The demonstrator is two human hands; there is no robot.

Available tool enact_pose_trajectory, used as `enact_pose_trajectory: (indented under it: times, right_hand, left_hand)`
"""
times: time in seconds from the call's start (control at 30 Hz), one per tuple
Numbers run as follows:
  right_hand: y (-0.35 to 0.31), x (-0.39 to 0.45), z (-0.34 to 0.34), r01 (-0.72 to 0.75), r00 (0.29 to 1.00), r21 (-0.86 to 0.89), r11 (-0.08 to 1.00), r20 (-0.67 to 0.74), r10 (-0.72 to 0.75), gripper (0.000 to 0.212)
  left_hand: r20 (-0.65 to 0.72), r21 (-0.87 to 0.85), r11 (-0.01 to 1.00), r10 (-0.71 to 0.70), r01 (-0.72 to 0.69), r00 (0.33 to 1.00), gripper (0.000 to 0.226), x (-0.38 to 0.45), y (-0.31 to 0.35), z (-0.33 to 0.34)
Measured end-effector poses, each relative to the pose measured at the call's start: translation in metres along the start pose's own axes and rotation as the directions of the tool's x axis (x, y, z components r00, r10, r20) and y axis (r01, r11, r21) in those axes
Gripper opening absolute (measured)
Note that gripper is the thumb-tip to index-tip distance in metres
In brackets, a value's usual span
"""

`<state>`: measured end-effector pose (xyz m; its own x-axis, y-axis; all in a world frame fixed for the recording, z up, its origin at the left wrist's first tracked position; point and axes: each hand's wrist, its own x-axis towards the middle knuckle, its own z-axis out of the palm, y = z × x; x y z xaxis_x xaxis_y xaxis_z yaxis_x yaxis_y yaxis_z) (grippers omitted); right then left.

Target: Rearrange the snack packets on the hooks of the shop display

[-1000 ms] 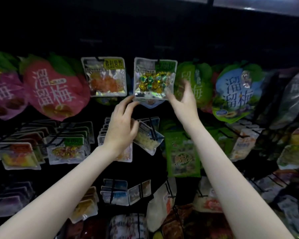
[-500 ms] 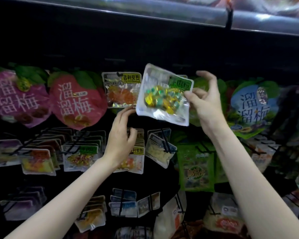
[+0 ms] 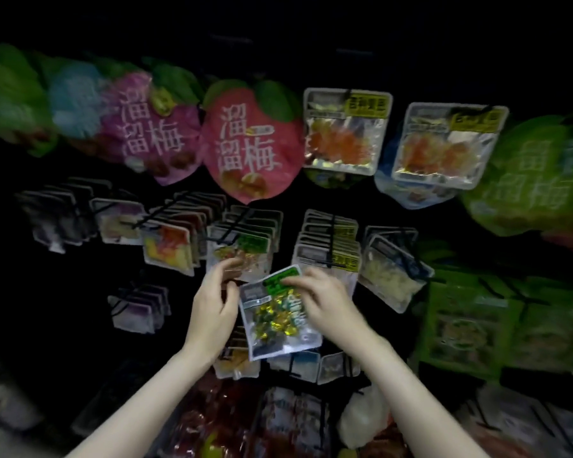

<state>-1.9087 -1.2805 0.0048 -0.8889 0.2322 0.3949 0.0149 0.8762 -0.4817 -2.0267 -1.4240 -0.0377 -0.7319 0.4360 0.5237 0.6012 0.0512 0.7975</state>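
Note:
A clear snack packet (image 3: pixel 276 320) with a green label and gold-green wrapped sweets is held in front of the middle row of hooks. My right hand (image 3: pixel 325 297) grips its top right corner at the green label. My left hand (image 3: pixel 216 300) is at its left edge, fingers curled by the top left corner and touching the packet (image 3: pixel 242 256) hanging behind. That hanging packet has the same green label and hangs at the front of a row on a black hook (image 3: pixel 227 231). Whether my left hand grips either packet is unclear.
The top row holds pink plum bags (image 3: pixel 248 143), two orange-filled packets (image 3: pixel 344 133) and a green bag (image 3: pixel 536 180). Yellow-label packets (image 3: pixel 328 246) and a white-filled packet (image 3: pixel 391 272) hang right of my hands. Green packets (image 3: pixel 467 328) hang lower right; more packets hang below.
The sweets packet has come off its top-row hook and moved down to the middle row. Both hands dropped with it, and the view swung down and left.

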Motion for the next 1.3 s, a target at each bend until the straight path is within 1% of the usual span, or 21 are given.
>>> enact_pose_trajectory:
  times: [0.07, 0.1, 0.17, 0.27, 0.33, 0.4, 0.5, 0.63, 0.7, 0.77, 0.87, 0.9, 0.97, 1.1, 1.23, 1.3]
  right_hand:
    - [-0.01, 0.017, 0.026, 0.018, 1.0, 0.044, 0.999, 0.011, -0.018, 0.033]
    - [-0.012, 0.022, 0.033, 0.014, 1.0, 0.057, 0.998, 0.009, -0.015, 0.035]
    - [-0.018, 0.038, 0.048, -0.003, 1.0, 0.077, 0.997, -0.007, 0.004, 0.038]
    - [-0.02, 0.052, 0.064, -0.036, 0.994, 0.094, 0.995, -0.095, 0.045, 0.038]
    - [-0.017, 0.06, 0.07, -0.065, 0.981, 0.088, 0.994, -0.177, 0.08, 0.039]
    - [-0.016, 0.066, 0.073, -0.113, 0.965, 0.084, 0.99, -0.227, 0.13, 0.038]
    - [-0.019, 0.067, 0.077, -0.156, 0.958, 0.084, 0.984, -0.231, 0.172, 0.037]
    - [-0.017, 0.065, 0.078, -0.209, 0.954, 0.095, 0.973, -0.2, 0.224, 0.039]
    - [-0.017, 0.066, 0.077, -0.225, 0.953, 0.091, 0.97, -0.185, 0.238, 0.04]
    - [-0.019, 0.068, 0.078, -0.214, 0.956, 0.078, 0.974, -0.189, 0.225, 0.041]
    - [-0.022, 0.072, 0.08, -0.211, 0.955, 0.065, 0.975, -0.201, 0.22, 0.044]
    - [-0.022, 0.073, 0.081, -0.22, 0.953, 0.064, 0.973, -0.199, 0.228, 0.045]
    - [-0.022, 0.072, 0.082, -0.235, 0.951, 0.066, 0.97, -0.193, 0.244, 0.047]
    - [-0.025, 0.069, 0.082, -0.255, 0.947, 0.1, 0.962, -0.176, 0.269, 0.048]
    - [-0.028, 0.076, 0.082, -0.293, 0.945, 0.094, 0.952, -0.126, 0.303, 0.049]
    - [-0.025, 0.081, 0.083, -0.338, 0.933, 0.084, 0.937, -0.096, 0.345, 0.051]
  left_hand:
    - [-0.032, 0.063, 0.998, -0.027, 0.029, 0.999, 0.035, 0.006, -0.016, -0.019]
    - [-0.028, 0.098, 0.995, -0.033, 0.036, 0.999, 0.037, 0.01, -0.02, -0.024]
    - [0.026, 0.172, 0.985, -0.029, 0.025, 0.999, 0.04, 0.021, -0.031, -0.042]
    - [0.146, 0.264, 0.96, 0.055, -0.092, 0.988, 0.044, 0.037, -0.044, -0.055]
    - [0.227, 0.276, 0.948, 0.097, -0.16, 0.969, 0.048, 0.045, -0.051, -0.054]
    - [0.295, 0.293, 0.932, 0.123, -0.212, 0.948, 0.05, 0.051, -0.056, -0.046]
    - [0.313, 0.329, 0.904, 0.167, -0.272, 0.935, 0.046, 0.057, -0.063, -0.038]
    - [0.371, 0.369, 0.839, 0.263, -0.401, 0.891, 0.056, 0.059, -0.076, -0.044]
    - [0.393, 0.387, 0.818, 0.271, -0.425, 0.879, 0.056, 0.061, -0.081, -0.048]
    - [0.38, 0.405, 0.803, 0.287, -0.437, 0.879, 0.055, 0.062, -0.084, -0.048]
    - [0.363, 0.409, 0.78, 0.336, -0.473, 0.869, 0.065, 0.063, -0.085, -0.046]
    - [0.373, 0.423, 0.762, 0.346, -0.49, 0.861, 0.061, 0.063, -0.084, -0.045]
    - [0.4, 0.467, 0.718, 0.348, -0.515, 0.848, 0.056, 0.062, -0.082, -0.045]
    - [0.445, 0.553, 0.63, 0.33, -0.546, 0.832, 0.06, 0.061, -0.077, -0.043]
    - [0.45, 0.607, 0.617, 0.253, -0.501, 0.856, 0.056, 0.061, -0.076, -0.032]
    - [0.468, 0.621, 0.619, 0.199, -0.48, 0.861, 0.053, 0.063, -0.075, -0.027]
